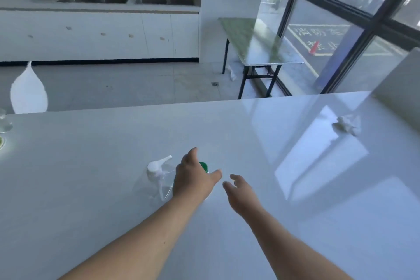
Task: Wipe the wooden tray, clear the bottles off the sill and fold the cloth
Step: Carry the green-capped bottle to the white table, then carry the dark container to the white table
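A clear spray bottle (159, 179) with a white trigger head stands on the white counter (91, 166). Right beside it is a bottle with a green cap (204, 166), mostly hidden behind my left hand (193, 177). That hand hovers over the green-capped bottle with fingers spread, and I cannot tell if it touches it. My right hand (238, 191) is open just to the right, above the counter, holding nothing. A crumpled white cloth (346, 124) lies at the far right of the counter. No wooden tray is in view.
A white leaf-shaped chair back (28, 92) rises at the counter's far left edge, next to a glass (4, 120). Beyond the counter are a tiled floor, a folding table (256, 45) by the window, and a cabinet run with two sinks.
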`<control>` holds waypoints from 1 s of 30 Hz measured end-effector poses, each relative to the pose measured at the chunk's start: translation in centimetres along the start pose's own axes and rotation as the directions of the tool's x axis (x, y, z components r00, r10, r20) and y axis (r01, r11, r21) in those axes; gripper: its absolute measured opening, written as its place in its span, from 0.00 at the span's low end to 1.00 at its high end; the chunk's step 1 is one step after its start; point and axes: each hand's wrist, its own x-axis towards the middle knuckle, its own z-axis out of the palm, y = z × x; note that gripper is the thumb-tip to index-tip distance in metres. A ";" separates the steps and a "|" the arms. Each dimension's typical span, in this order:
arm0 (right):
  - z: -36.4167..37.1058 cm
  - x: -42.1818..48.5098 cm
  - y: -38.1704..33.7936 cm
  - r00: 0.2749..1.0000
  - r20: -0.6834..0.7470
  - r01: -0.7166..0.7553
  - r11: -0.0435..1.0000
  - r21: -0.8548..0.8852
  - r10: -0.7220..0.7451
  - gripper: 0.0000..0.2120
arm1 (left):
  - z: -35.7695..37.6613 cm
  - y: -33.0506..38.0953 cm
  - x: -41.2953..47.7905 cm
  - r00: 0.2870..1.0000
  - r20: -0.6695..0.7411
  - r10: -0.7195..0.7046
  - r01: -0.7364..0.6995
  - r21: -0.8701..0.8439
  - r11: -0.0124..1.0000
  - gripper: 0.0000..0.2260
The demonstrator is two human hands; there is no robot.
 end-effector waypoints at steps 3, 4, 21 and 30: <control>-5.0 -4.5 0.9 0.963 -0.239 0.057 0.958 -0.280 -0.127 0.35 | -2.4 3.1 -1.4 0.943 -0.045 0.329 -0.317 0.167 0.933 0.40; -6.8 -6.2 1.5 0.940 -0.302 0.043 0.931 -0.363 -0.161 0.37 | -3.0 4.6 -2.0 0.901 -0.001 0.435 -0.423 0.233 0.876 0.40; -31.7 -37.6 29.2 0.592 -0.806 -0.465 0.825 -0.321 0.020 0.48 | 16.7 29.3 -33.1 0.274 0.502 0.820 -0.961 0.119 0.248 0.44; -41.9 -54.1 49.8 0.427 -0.859 -0.639 0.766 -0.065 0.284 0.47 | 33.0 38.1 -56.1 0.067 0.626 0.777 -0.996 0.000 0.087 0.44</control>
